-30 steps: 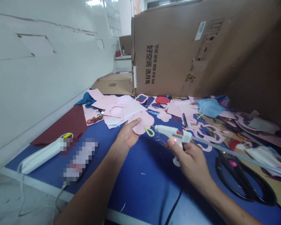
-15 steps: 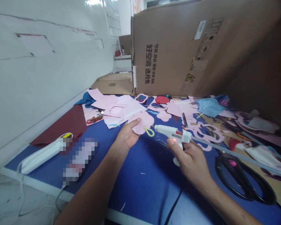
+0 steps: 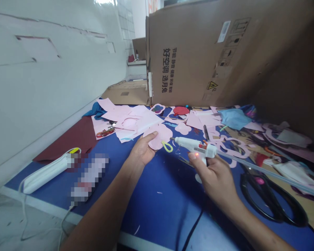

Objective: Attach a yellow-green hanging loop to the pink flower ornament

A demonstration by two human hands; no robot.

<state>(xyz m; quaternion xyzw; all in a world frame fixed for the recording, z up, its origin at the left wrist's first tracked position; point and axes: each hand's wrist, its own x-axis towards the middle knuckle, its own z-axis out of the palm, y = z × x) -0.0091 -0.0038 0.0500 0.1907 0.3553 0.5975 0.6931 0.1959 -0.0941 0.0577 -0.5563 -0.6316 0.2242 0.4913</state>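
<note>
Between thumb and fingers, my left hand grips a pink paper flower cutout above the blue table. A yellow-green loop sticks out from the cutout's lower right edge. My right hand is wrapped around the handle of a white hot glue gun, whose small light glows orange near my thumb. The nozzle points left and stands a little apart from the loop. A long clear glue stick runs out of the gun's back end toward the right.
Black-handled scissors lie at the right. Pink paper sheets and cutout frames are strewn across the back. A large cardboard box stands behind them. At the left are a white power strip and maroon sheet.
My right hand has drawn the glue gun slightly to the right, so the nozzle sits farther from the loop. My left hand and the paper flower have barely moved.
</note>
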